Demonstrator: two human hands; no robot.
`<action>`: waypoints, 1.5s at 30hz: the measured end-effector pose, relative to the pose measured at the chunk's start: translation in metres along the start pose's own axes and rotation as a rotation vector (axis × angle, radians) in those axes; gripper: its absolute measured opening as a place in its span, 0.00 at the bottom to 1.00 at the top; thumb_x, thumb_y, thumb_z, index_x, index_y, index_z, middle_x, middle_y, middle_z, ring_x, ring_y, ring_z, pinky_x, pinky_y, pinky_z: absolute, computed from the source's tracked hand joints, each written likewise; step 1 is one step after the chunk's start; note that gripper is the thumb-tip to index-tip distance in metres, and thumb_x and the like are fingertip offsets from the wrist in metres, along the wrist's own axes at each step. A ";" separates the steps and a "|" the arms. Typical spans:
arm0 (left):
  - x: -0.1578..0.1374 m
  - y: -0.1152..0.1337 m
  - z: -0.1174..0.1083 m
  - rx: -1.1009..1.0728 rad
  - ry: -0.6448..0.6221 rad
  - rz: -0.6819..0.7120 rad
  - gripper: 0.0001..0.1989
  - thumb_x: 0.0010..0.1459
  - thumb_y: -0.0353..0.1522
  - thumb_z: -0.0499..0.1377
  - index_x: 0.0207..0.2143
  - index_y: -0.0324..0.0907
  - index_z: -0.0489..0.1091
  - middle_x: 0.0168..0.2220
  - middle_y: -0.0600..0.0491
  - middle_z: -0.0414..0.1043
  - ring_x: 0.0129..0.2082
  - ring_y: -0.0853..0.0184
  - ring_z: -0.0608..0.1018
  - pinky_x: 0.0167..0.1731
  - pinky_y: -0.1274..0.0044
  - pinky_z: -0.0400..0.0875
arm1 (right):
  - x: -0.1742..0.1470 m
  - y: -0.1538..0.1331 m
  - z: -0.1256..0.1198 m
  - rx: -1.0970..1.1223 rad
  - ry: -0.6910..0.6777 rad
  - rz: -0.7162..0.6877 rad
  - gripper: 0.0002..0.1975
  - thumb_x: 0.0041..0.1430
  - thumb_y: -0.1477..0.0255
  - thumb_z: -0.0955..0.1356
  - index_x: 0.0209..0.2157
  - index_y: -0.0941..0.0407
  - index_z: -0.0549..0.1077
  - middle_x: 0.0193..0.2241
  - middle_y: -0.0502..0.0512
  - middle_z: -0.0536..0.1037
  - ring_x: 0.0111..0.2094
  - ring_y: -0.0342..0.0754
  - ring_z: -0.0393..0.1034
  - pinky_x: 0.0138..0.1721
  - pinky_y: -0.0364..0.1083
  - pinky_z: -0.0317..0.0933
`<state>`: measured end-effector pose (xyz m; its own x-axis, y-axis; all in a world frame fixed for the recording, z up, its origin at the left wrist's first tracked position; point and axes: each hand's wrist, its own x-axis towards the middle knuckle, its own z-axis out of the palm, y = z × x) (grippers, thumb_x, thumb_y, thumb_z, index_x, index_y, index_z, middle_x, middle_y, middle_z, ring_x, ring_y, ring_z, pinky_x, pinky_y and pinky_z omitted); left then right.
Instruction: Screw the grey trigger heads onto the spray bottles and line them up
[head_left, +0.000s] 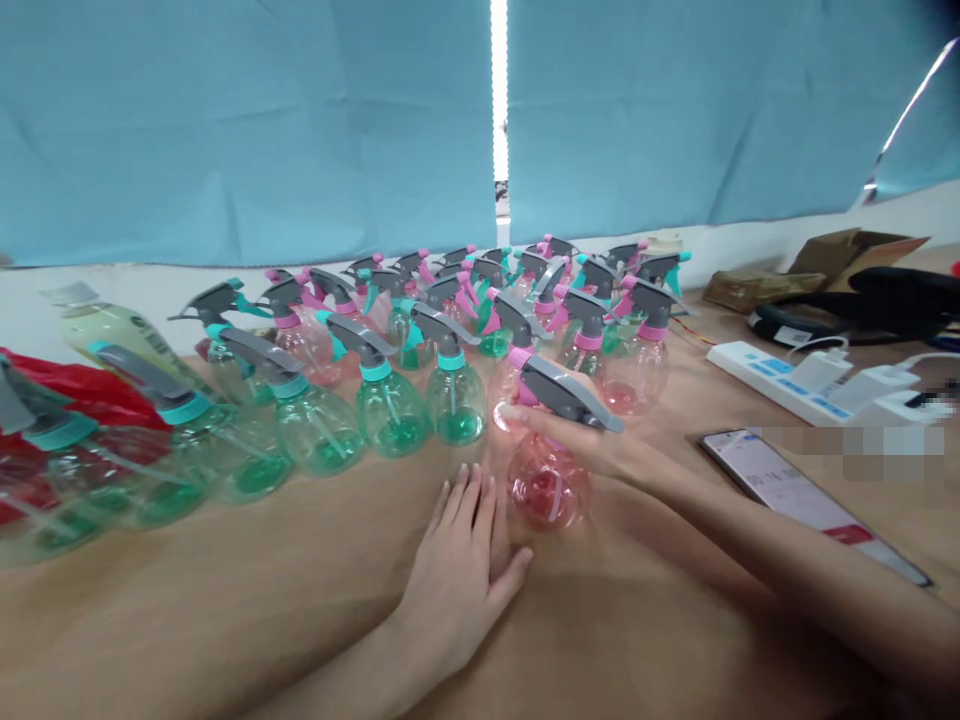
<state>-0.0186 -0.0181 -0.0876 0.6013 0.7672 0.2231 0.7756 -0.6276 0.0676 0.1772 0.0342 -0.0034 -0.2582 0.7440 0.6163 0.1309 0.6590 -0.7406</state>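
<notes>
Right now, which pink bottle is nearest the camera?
The pink bottle whose grey head partly covers the right grip; the other pink bottles stand farther back.

Right grip (pixel 589 448) holding spray bottle (pixel 550 488) (pink one).

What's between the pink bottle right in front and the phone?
The person's right forearm crosses between the front pink bottle and the phone; the head view shows it.
</notes>
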 end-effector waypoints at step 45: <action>0.004 0.001 -0.005 0.015 -0.017 0.022 0.34 0.65 0.47 0.47 0.61 0.27 0.58 0.63 0.34 0.55 0.64 0.47 0.58 0.59 0.56 0.56 | -0.008 -0.012 0.003 -0.190 0.015 0.227 0.22 0.44 0.75 0.63 0.43 0.51 0.73 0.25 0.49 0.72 0.23 0.44 0.63 0.25 0.45 0.62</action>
<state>-0.0165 -0.0167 -0.0820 0.6209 0.7557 0.2082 0.7652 -0.6420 0.0485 0.1747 0.0199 0.0001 -0.1883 0.8753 0.4455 0.3609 0.4835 -0.7975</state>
